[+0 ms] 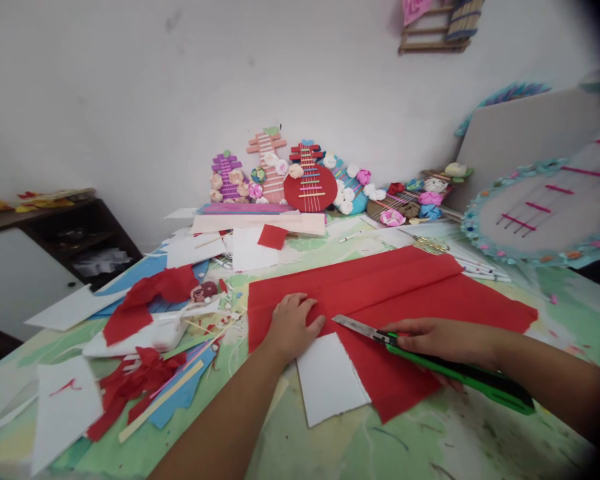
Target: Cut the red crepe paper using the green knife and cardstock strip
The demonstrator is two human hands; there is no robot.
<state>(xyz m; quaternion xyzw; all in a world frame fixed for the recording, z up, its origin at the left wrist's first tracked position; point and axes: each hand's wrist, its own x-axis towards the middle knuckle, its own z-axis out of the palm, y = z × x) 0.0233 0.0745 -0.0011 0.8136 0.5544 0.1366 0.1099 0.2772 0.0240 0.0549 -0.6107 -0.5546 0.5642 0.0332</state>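
Soft, diffuse light leaves the plain white wall point(330, 87) brightest at upper centre; dark vignetting swallows the right-hand corners; fine detail smears.

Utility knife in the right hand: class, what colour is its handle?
The handle is bright green and black, clearest in the head view.
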